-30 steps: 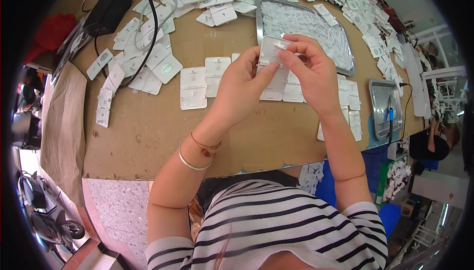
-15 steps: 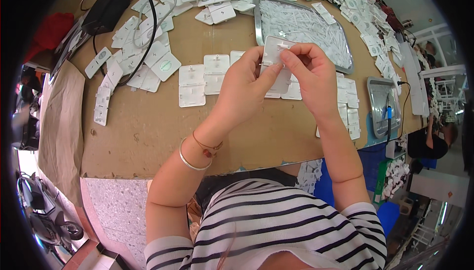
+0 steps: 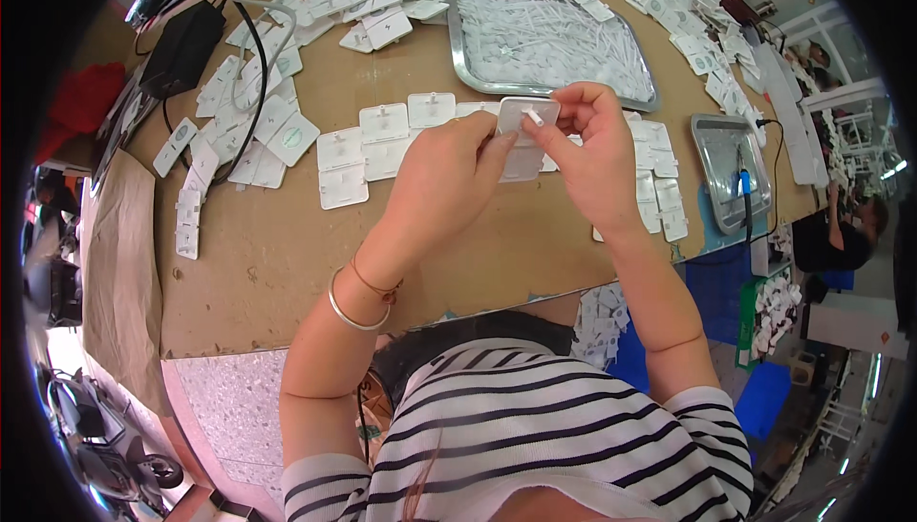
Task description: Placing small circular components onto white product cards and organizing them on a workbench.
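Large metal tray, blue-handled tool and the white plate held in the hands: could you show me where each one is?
Large metal tray [image 3: 456, 37]: head view, on its left rim.
Blue-handled tool [image 3: 745, 182]: head view, on its blue handle.
White plate [image 3: 513, 114]: head view, on its upper face.

Table [image 3: 258, 302]: brown top, scuffed, bits of blue along the front edge. Creased brown sheet [image 3: 119, 274] hangs at its left end. Floor [image 3: 229, 407], lower left: pale, speckled. Beyond it, a dark two-wheeler [image 3: 105, 436], bright light around. Far right: white frames [image 3: 841, 106], lit tubes [image 3: 875, 376], details blurred.
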A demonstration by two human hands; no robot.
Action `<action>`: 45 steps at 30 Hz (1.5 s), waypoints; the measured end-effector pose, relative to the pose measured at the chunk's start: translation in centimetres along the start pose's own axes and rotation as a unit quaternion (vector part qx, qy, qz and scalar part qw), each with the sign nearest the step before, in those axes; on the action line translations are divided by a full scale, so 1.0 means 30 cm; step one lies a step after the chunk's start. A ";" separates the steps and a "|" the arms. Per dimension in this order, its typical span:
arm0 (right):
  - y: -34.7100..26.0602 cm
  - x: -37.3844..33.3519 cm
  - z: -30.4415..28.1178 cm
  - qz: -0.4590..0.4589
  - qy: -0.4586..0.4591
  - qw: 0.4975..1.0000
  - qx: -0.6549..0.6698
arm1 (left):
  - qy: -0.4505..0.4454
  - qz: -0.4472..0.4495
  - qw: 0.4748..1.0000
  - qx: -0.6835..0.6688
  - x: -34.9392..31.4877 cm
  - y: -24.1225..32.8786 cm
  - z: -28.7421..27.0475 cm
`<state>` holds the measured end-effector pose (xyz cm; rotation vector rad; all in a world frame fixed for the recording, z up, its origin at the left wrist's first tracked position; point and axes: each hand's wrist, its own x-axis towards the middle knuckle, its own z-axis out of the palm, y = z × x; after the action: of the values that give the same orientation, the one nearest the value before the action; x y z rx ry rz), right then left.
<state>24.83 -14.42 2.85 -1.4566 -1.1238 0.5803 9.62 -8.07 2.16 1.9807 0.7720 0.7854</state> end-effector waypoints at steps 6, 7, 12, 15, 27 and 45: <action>-0.043 -0.044 -0.050 0.079 0.005 0.990 0.115 | -0.038 -0.057 0.994 -0.087 -0.018 0.052 0.057; -0.047 -0.050 -0.055 0.104 0.003 0.983 0.152 | -0.030 -0.051 0.994 -0.091 -0.025 0.057 0.065; -0.010 -0.094 -0.062 0.005 0.031 0.993 0.116 | 0.027 0.061 0.996 0.064 -0.049 0.069 0.097; -0.012 -0.107 -0.082 -0.002 0.011 0.994 0.111 | 0.004 0.036 0.998 0.061 -0.065 0.102 0.102; -0.020 -0.103 -0.311 0.021 0.026 0.969 -0.244 | -0.187 -0.033 0.965 0.181 -0.036 0.010 0.244; 0.047 0.074 -0.285 0.046 -0.056 0.978 -0.197 | 0.099 0.019 0.817 0.568 0.399 -0.359 -0.191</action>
<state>33.50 -16.33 4.01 -1.8420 -1.3180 0.5270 10.21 8.56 -1.80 2.9788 1.5804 0.5782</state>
